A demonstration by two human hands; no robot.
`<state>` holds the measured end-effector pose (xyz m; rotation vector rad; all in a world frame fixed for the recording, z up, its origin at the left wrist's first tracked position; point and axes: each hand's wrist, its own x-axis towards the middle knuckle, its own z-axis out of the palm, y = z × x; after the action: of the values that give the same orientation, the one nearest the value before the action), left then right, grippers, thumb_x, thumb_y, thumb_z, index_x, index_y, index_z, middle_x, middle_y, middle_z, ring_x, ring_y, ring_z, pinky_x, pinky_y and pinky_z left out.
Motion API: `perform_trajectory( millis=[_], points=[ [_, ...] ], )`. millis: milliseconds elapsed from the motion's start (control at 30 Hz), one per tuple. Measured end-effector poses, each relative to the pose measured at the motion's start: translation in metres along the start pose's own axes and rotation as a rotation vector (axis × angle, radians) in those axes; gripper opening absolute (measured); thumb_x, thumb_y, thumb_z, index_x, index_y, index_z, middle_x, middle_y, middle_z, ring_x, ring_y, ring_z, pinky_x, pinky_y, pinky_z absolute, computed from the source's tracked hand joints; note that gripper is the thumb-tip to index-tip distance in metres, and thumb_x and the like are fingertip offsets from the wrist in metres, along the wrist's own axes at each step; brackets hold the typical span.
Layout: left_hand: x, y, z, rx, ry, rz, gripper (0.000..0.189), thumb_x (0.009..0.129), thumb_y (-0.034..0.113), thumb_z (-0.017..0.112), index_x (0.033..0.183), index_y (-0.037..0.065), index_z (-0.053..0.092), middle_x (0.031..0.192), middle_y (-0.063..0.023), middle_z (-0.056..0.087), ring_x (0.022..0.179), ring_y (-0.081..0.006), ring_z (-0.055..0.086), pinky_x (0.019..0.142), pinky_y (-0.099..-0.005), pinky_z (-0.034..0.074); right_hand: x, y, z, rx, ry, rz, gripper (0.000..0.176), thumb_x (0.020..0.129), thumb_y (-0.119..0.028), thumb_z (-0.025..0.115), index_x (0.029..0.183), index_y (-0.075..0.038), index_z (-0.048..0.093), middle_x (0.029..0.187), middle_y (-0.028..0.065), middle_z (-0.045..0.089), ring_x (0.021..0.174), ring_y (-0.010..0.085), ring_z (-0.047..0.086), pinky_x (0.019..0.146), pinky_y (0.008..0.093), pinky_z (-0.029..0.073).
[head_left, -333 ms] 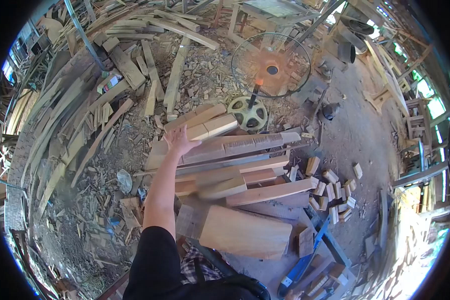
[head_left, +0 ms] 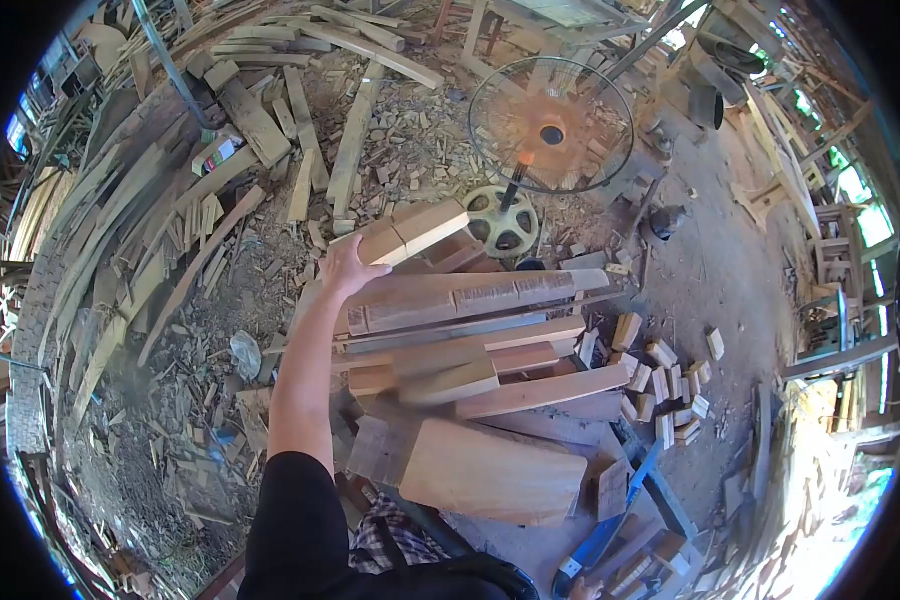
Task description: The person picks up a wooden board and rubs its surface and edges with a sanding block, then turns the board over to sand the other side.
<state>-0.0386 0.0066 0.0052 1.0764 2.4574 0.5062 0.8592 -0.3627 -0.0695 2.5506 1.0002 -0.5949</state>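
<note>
My left hand grips the near-left end of a squared wooden block, thumb on its near side and fingers partly hidden behind it. A dark line crosses the block. Just below it lies a long timber with cross lines on its face. Closer to me are more boards and a pale plank. At the bottom edge a small part of my right hand shows beside a long blue tool; its fingers are mostly cut off by the frame.
A wide flat board lies directly in front of me. Several small cut blocks are heaped on the ground at right. Beyond the timbers stand a spoked wheel and a large wire-rimmed ring. Long wood offcuts cover the left side.
My left hand and the block have shifted slightly left and up, away from the long timber. A second piece visible beside the block before no longer shows separately.
</note>
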Motion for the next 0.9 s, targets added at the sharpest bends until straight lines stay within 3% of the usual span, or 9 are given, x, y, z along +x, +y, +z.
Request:
perform_trajectory(
  millis=[67,167,233,300,333,433,500,633,900],
  points=[
    [0.004,-0.004,0.001,0.041,0.107,0.029,0.099,0.064,0.057,0.087,0.145,0.014,0.049,0.144,-0.0114,0.054,0.138,-0.0315,0.045,0.115,-0.0465,0.033,0.006,-0.004,0.001,-0.091,-0.026,-0.051,0.085,0.102,-0.060,0.036,0.158,0.001,0.019,0.163,0.0278,0.019,0.146,0.0566,0.016,0.117,0.0634,0.021],
    [0.001,0.004,0.002,0.201,0.127,0.057,0.096,0.064,0.059,0.087,0.143,0.019,0.051,0.145,-0.0060,0.053,0.139,-0.0300,0.043,0.114,-0.0474,0.033,0.009,-0.004,0.005,-0.029,0.009,0.009,0.095,0.097,-0.066,0.043,0.161,-0.002,0.015,0.164,0.0260,0.016,0.146,0.0571,0.015,0.118,0.0599,0.022],
    [0.005,-0.001,0.011,0.324,0.223,0.065,0.098,0.061,0.062,0.087,0.142,0.022,0.051,0.142,-0.0035,0.056,0.135,-0.0296,0.044,0.110,-0.0482,0.034,0.016,-0.019,0.003,-0.045,0.092,-0.077,0.088,0.091,-0.049,0.055,0.156,0.000,0.023,0.161,0.0217,0.027,0.144,0.0498,0.024,0.118,0.0553,0.026],
    [0.013,-0.015,0.015,0.293,0.267,0.163,0.096,0.059,0.058,0.090,0.139,0.020,0.054,0.137,-0.0091,0.058,0.129,-0.0336,0.049,0.108,-0.0526,0.036,-0.001,-0.028,-0.004,-0.060,0.162,-0.101,0.074,0.089,-0.040,0.057,0.147,0.002,0.039,0.149,0.0271,0.041,0.138,0.0431,0.038,0.114,0.0502,0.033],
    [0.014,-0.018,0.012,0.266,0.271,0.234,0.094,0.059,0.056,0.091,0.138,0.019,0.055,0.136,-0.0115,0.059,0.128,-0.0349,0.050,0.107,-0.0530,0.038,0.026,-0.006,0.009,-0.026,0.105,-0.262,0.087,0.088,-0.043,0.065,0.147,0.013,0.033,0.148,0.0353,0.042,0.141,0.0473,0.036,0.120,0.0481,0.027],
    [0.057,-0.055,0.017,0.084,0.171,0.516,0.084,0.066,0.041,0.091,0.136,0.010,0.055,0.135,-0.0171,0.059,0.128,-0.0380,0.053,0.110,-0.0484,0.040,-0.021,-0.047,-0.019,-0.098,0.193,-0.276,0.074,0.092,-0.046,0.058,0.151,-0.005,0.040,0.143,0.0278,0.052,0.134,0.0446,0.048,0.116,0.0486,0.033],
    [0.068,-0.051,0.016,0.301,0.191,0.631,0.079,0.076,0.035,0.086,0.142,0.009,0.051,0.140,-0.0194,0.056,0.132,-0.0375,0.049,0.111,-0.0470,0.040,-0.021,-0.046,-0.008,0.021,0.147,-0.107,0.078,0.093,-0.049,0.056,0.152,-0.002,0.037,0.153,0.0276,0.040,0.143,0.0465,0.034,0.119,0.0510,0.027],
    [0.079,-0.057,0.035,0.274,-0.201,0.364,0.085,0.089,0.047,0.073,0.155,0.008,0.034,0.147,-0.0247,0.049,0.137,-0.0412,0.045,0.112,-0.0482,0.038,-0.062,-0.071,-0.046,0.211,0.154,0.030,0.077,0.091,-0.039,0.062,0.153,-0.003,0.032,0.150,0.0294,0.040,0.137,0.0512,0.036,0.116,0.0540,0.030],
    [0.061,-0.023,0.033,0.617,0.091,0.296,0.084,0.094,0.067,0.053,0.159,0.020,0.030,0.155,-0.0188,0.042,0.143,-0.0381,0.039,0.116,-0.0519,0.033,-0.048,-0.074,-0.041,0.300,0.225,0.159,0.073,0.094,-0.040,0.062,0.153,-0.011,0.032,0.145,0.0311,0.039,0.133,0.0519,0.039,0.112,0.0561,0.035]
  ],
)
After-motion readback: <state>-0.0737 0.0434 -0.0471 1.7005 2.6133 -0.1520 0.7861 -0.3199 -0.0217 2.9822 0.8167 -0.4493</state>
